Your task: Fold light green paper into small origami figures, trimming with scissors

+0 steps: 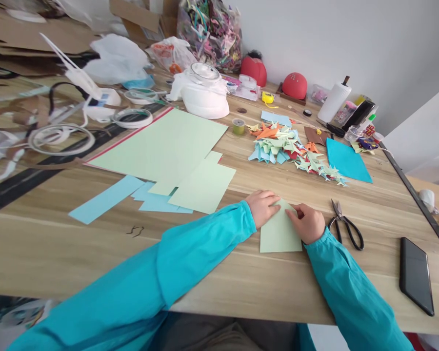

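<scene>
A small sheet of pale green paper (281, 236) lies on the wooden table in front of me. My left hand (263, 208) rests on its upper left part, fingers stretched out and lying flat. At the upper right edge, my right hand (307, 222) pinches the paper between thumb and curled fingers. The far edge of the sheet is partly hidden by my hands. Just right of my right hand lie black-handled scissors (346, 225). Beyond both hands sits a pile of folded paper stars (278, 144) in green, blue, orange and red.
Large green sheets (161, 141), smaller green pieces (208, 185) and blue strips (106, 199) lie to the left. A phone (416, 275) is at the right. Farther back are a thread spool (238, 126), a turquoise sheet (348, 160), tape rolls (132, 118) and a glue gun (84, 83).
</scene>
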